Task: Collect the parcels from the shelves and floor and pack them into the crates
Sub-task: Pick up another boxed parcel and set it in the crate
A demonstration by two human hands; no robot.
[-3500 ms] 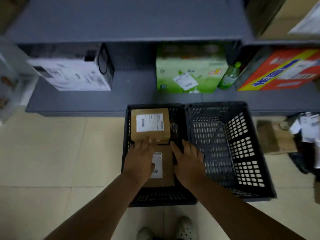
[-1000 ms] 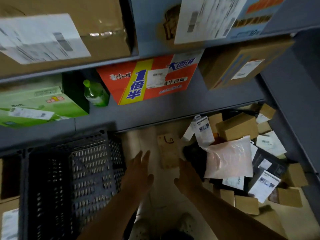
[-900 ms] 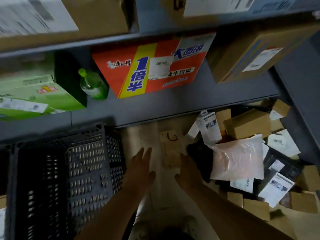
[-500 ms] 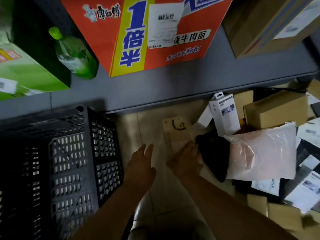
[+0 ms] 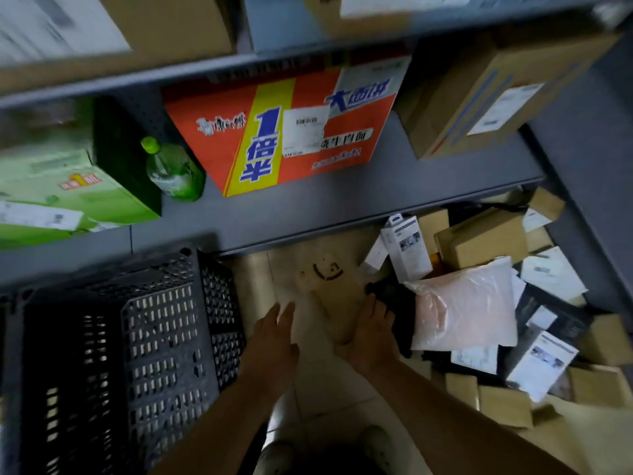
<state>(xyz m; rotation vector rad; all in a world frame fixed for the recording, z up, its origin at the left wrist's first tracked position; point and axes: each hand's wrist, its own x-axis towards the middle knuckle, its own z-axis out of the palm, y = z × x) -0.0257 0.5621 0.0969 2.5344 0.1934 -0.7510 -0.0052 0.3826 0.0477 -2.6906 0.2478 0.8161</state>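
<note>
Head view shows us bending down over a small brown box (image 5: pixel 334 286) with a curvy smile mark, lying flat on the floor between the black crate (image 5: pixel 113 354) and a pile of parcels (image 5: pixel 496 303).

Our right hand (image 5: pixel 368 332) rests on the near edge of that box, fingers a little bent; we cannot tell if they grip it yet. Our left hand (image 5: pixel 274 337) hovers just beside it with straight fingers, holding nothing.

We think the box is light and stiff, made of card, so it should not bend or slip. Taking it by its two long sides, one hand on each, looks best.

In the pile we count one soft pink bag (image 5: pixel 462 310), which would flop and slide, and one tall white box (image 5: pixel 406 248). Brown boxes there number at least six, but some are hidden, so we cannot count them all.

On the shelf (image 5: pixel 325 204) we see one orange box (image 5: pixel 284 128), one green box (image 5: pixel 65 186), one green bottle (image 5: pixel 171 171) and one big brown box (image 5: pixel 479 97). They look heavy.
</note>
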